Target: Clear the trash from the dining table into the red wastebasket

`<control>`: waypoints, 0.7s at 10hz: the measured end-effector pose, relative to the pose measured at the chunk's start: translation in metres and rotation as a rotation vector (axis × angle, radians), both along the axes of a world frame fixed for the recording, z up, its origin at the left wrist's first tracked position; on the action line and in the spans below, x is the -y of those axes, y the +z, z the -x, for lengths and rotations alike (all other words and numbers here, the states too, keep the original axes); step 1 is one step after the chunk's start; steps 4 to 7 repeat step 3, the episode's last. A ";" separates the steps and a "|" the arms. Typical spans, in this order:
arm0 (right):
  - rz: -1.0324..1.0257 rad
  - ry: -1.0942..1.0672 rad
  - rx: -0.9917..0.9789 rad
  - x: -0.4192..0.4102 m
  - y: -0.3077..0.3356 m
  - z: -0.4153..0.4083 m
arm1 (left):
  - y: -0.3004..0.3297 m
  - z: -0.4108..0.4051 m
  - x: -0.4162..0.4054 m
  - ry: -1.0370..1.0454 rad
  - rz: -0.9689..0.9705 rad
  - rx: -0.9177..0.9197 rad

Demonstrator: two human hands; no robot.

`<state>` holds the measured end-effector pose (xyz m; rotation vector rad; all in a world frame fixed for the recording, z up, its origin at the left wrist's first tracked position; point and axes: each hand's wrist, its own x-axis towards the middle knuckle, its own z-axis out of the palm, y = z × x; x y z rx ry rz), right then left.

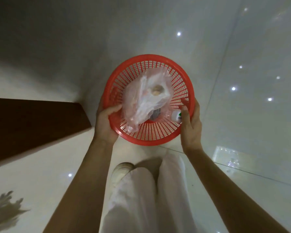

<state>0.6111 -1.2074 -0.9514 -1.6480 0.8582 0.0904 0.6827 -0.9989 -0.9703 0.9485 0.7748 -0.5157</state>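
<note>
So we've got the red wastebasket point(149, 101) up off the tiled floor point(242, 64), held between both hands. Our left hand point(106, 122) has its grip clenched on the near-left rim, thumb hooked inside. Right hand point(191, 122) is flat against the right side, fingers loose, not really clamped. Inside sit a crumpled clear plastic bag point(146, 101) and a small white bottle point(175, 116).

Bare forearms, no sleeves; loose white trousers point(141, 199); cream-white shoe point(121, 170) with stitched toe
</note>
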 end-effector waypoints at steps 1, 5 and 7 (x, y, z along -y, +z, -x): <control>0.045 0.067 -0.038 0.002 0.013 -0.003 | 0.013 0.001 0.002 -0.021 -0.103 0.044; 0.187 0.102 -0.158 0.014 0.097 -0.014 | 0.099 0.005 0.013 -0.197 -0.671 0.058; 0.187 0.102 -0.158 0.014 0.097 -0.014 | 0.099 0.005 0.013 -0.197 -0.671 0.058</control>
